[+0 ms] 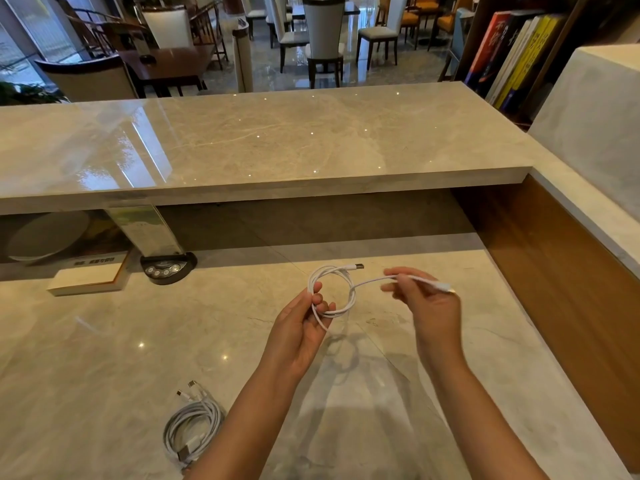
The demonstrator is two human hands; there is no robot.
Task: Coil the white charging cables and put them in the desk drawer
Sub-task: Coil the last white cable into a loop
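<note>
A white charging cable (349,292) hangs above the marble desk (104,358), wound into a small loop. My left hand (300,332) pinches the loop at its left side, and the USB plug sticks out at the loop's top. My right hand (424,306) grips the cable's free end, whose connector pokes out to the right past my fingers. A second bundle of white cables (192,427) lies coiled on the desk near the front edge, left of my left forearm. No drawer is in view.
A raised marble counter (277,140) runs across the back, over a shaded recess. Under it at left stand a clear sign holder (145,230), a black button unit (168,266) and a white book (90,277). A wood panel (554,271) walls the right side.
</note>
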